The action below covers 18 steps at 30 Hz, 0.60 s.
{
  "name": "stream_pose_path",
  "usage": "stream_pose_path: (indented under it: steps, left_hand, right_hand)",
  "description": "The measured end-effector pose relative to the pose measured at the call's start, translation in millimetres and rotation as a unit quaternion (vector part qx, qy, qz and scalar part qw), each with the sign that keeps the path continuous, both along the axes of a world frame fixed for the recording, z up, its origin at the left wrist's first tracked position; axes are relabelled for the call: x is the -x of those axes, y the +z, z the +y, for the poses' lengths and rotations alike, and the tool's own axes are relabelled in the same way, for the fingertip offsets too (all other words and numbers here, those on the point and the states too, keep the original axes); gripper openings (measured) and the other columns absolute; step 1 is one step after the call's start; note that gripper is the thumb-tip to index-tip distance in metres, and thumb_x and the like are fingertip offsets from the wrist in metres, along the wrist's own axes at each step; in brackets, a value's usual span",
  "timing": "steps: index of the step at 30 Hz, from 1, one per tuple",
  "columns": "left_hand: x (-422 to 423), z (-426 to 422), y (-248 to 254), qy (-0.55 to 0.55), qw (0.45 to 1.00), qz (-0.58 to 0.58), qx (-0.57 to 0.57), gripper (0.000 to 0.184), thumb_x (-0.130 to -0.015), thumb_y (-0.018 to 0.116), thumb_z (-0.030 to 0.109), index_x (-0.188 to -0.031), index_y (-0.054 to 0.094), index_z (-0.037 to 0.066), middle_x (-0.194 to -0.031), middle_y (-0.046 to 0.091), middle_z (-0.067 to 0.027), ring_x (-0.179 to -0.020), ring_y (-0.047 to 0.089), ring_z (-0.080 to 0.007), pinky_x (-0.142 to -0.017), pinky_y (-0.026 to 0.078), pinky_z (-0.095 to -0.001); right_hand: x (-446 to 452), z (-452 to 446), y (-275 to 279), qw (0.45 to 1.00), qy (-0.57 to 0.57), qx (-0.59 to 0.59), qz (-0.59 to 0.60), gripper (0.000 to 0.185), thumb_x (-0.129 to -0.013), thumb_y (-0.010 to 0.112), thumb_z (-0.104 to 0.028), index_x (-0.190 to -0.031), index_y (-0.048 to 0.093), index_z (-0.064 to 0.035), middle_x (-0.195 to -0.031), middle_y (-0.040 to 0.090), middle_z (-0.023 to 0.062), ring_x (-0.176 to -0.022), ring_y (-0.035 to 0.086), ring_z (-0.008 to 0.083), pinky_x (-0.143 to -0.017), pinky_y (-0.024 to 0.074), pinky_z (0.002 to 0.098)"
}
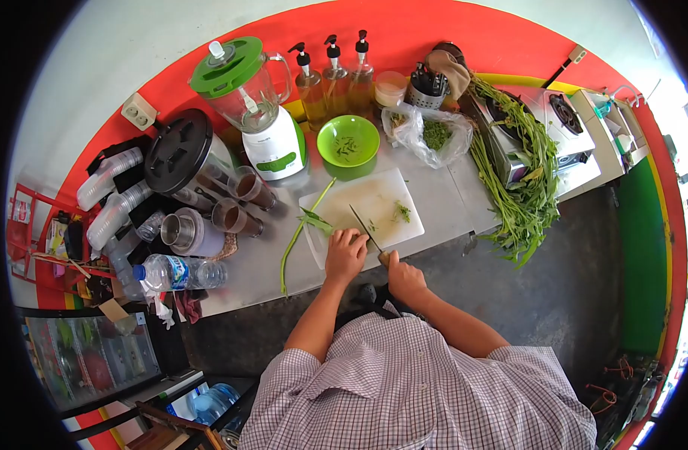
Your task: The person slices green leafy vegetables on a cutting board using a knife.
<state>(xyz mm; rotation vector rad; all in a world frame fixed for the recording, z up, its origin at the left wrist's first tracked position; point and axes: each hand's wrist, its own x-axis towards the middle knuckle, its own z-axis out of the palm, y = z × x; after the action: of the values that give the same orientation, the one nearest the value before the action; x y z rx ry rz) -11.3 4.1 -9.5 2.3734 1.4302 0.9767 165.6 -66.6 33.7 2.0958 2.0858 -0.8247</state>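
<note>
My right hand (406,277) is closed round the handle of a kitchen knife (363,224), its blade pointing away over the white cutting board (351,193). On the board's near edge my left hand (346,256) has its fingers curled down beside the blade. Long green leaves (315,220) run up to those fingers and out to the left; their held end is hidden. A small pile of chopped greens (402,212) lies at the board's right side, with a few bits by the blade. A bare green stem (297,244) crosses the board's left edge.
Behind the board stands a green bowl (369,154) with cut pieces inside. A plastic bag of greens (436,135) and a leafy bunch (520,180) hanging over the stove (543,124) are to the right. A blender (273,142), drink cups (235,219) and a water bottle (183,272) stand left.
</note>
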Motion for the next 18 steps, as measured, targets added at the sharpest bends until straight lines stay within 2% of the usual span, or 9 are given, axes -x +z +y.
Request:
stream_pose_path:
  steps: [6, 11, 15, 18]
  left_hand:
    - [-3.7, 0.7, 1.4, 0.021, 0.999, -0.015, -0.030, 0.017, -0.079, 0.071, 0.008, -0.096, 0.073, 0.012, -0.099, 0.063, -0.0027, -0.097, 0.056, -0.0278, -0.087, 0.047, -0.0430]
    - [-2.2, -0.3, 2.0, 0.005, 1.000, -0.009, -0.024, 0.016, -0.079, 0.071, 0.008, -0.095, 0.073, 0.012, -0.099, 0.063, -0.0027, -0.098, 0.057, -0.0275, -0.086, 0.047, -0.0427]
    - [-1.6, -0.2, 0.5, 0.004, 1.000, -0.008, -0.021, 0.016, -0.079, 0.071, 0.008, -0.095, 0.073, 0.012, -0.099, 0.063, -0.0025, -0.098, 0.057, -0.0274, -0.086, 0.047, -0.0425]
    - [-1.9, -0.6, -1.5, 0.011, 1.000, -0.004, -0.012, 0.016, -0.083, 0.069, 0.012, -0.098, 0.073, 0.013, -0.100, 0.062, 0.0001, -0.101, 0.055, -0.0256, -0.091, 0.046, -0.0418]
  right_hand:
    - [-3.9, -6.2, 17.2, 1.000, 0.009, 0.012, -0.003, 0.038, -0.088, 0.056, -0.008, -0.121, 0.041, 0.0041, -0.088, 0.072, 0.0270, -0.081, 0.072, 0.0437, -0.072, 0.0581, 0.0535]
    - [0.0, -4.8, -2.1, 1.000, 0.003, 0.013, -0.002, 0.042, -0.088, 0.056, -0.008, -0.125, 0.041, 0.0056, -0.088, 0.072, 0.0275, -0.082, 0.073, 0.0434, -0.073, 0.0580, 0.0533]
    - [-3.4, 5.5, 5.4, 1.000, 0.018, 0.000, 0.000, 0.045, -0.089, 0.056, -0.008, -0.128, 0.039, 0.0060, -0.088, 0.071, 0.0272, -0.082, 0.073, 0.0435, -0.073, 0.0581, 0.0531]
    - [-4.0, -6.4, 16.5, 1.000, 0.018, 0.013, -0.007, 0.044, -0.089, 0.056, -0.008, -0.128, 0.039, 0.0056, -0.089, 0.071, 0.0266, -0.083, 0.073, 0.0430, -0.074, 0.0582, 0.0531]
